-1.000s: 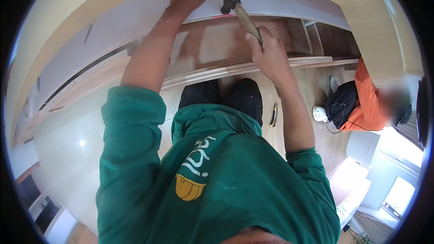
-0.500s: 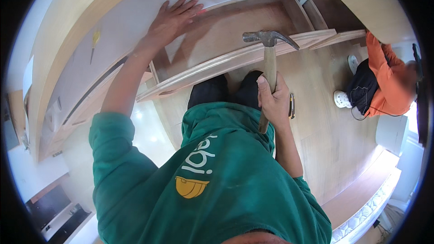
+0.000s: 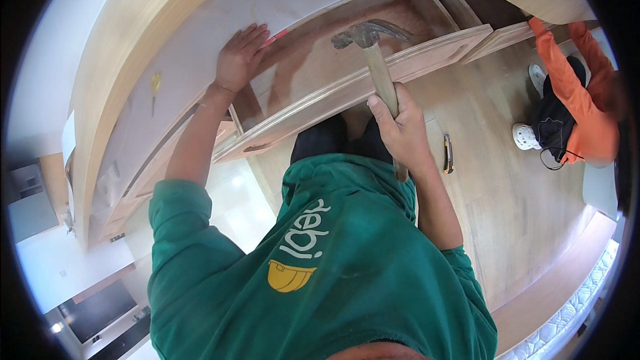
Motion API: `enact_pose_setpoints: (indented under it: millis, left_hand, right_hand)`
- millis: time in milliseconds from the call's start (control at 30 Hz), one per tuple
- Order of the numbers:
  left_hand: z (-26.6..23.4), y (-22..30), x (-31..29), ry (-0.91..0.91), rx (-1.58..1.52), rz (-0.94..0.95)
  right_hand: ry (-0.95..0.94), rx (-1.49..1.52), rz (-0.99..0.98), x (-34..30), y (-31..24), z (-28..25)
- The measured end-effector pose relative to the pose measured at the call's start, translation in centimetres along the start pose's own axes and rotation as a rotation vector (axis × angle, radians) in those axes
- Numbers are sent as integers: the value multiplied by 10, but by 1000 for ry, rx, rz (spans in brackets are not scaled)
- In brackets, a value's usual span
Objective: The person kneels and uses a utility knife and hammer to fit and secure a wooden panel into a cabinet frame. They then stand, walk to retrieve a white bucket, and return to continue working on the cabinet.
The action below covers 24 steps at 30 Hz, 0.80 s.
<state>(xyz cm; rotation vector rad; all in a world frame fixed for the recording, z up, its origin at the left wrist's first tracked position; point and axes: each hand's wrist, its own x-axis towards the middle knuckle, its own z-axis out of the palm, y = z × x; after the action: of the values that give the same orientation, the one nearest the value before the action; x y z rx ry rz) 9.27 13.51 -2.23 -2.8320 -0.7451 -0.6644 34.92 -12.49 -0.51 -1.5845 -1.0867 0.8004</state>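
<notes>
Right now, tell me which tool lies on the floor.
The utility knife, out beyond the right hand. The hammer is held in that hand, and the yellow-handled tool lies on the pale panel.

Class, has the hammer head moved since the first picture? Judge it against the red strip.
Yes: the hammer head appeared close beside the red strip; now it appears well to the right of it.

Near the wide drawer (image 3: pixel 437 55) are two hands (image 3: pixel 240 61) and, over it, one hammer (image 3: pixel 380 70); left of it, one yellow-handled tool (image 3: pixel 155 85); in front, one utility knife (image 3: pixel 448 155); right, one co-worker (image 3: pixel 581 120) and two white shoes (image 3: pixel 526 137).
</notes>
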Motion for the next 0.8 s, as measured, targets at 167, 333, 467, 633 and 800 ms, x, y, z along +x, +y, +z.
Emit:
enact_pose_setpoints:
  millis: [167,333,467,633,800]
  left_hand:
    - [-4,11,6,-45,-85,-212]
    - [-6,-1,6,-165,22,-68]
    - [-16,-10,-12,-209,1,-76]
    - [-5,1,-20,-126,222,-338]
    - [14,2,-22,-123,313,-430]
  right_hand:
    - [-56,33,-3,15,-14,10]
    - [-97,-157,-109,53,-40,36]
    - [-144,-303,-224,81,-44,64]
    - [-199,-474,-167,94,-60,87]
    - [-200,-603,-227,104,-65,96]
